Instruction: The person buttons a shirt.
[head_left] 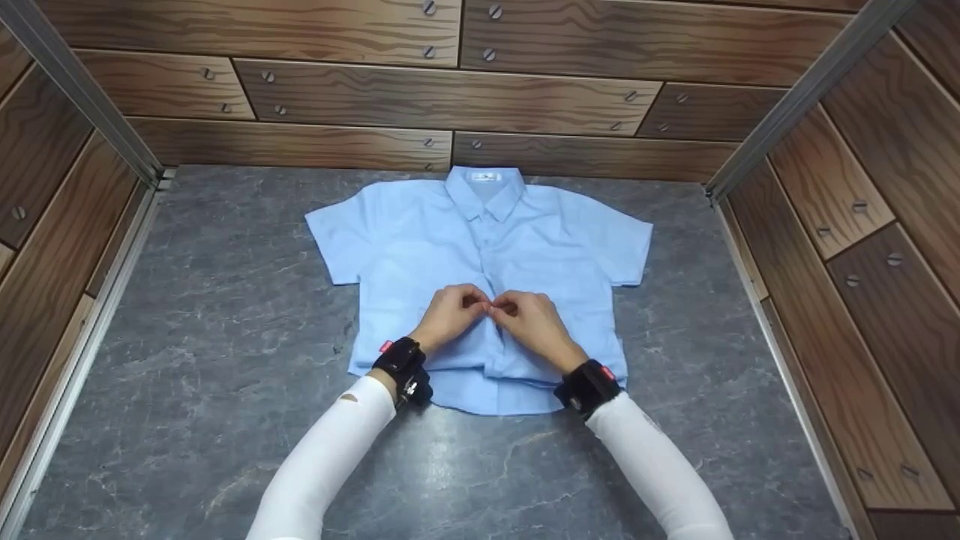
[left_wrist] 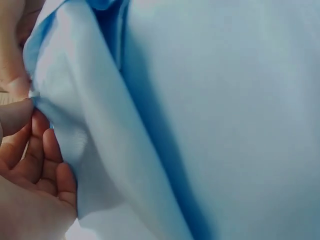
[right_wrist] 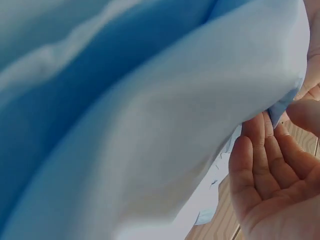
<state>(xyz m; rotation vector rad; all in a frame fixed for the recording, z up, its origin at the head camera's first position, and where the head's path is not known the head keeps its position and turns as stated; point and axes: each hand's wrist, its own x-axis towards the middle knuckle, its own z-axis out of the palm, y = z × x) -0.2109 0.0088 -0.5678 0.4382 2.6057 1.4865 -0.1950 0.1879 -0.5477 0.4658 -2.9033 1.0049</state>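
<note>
- In the middle of the head view, a light-blue shirt (head_left: 540, 262) lies front up on the grey bench (head_left: 225, 337), collar (head_left: 486, 191) toward the top edge and hem (head_left: 491, 397) toward the bottom; that probably sets the front opening (head_left: 484, 240) squarely between both arms.
- Just below the frame's centre, the left hand (head_left: 450, 311) has its grip pinched on the front opening's cloth (any button there is too small to make out).
- Immediately right of it, the right hand (head_left: 531, 321) pinches the same stretch, fingertips close together; such near grips likely keep both edges aligned.
- Left and right of centre, the short sleeves (head_left: 337, 232) lie spread, presumably leaving the front easy to reach.
</note>
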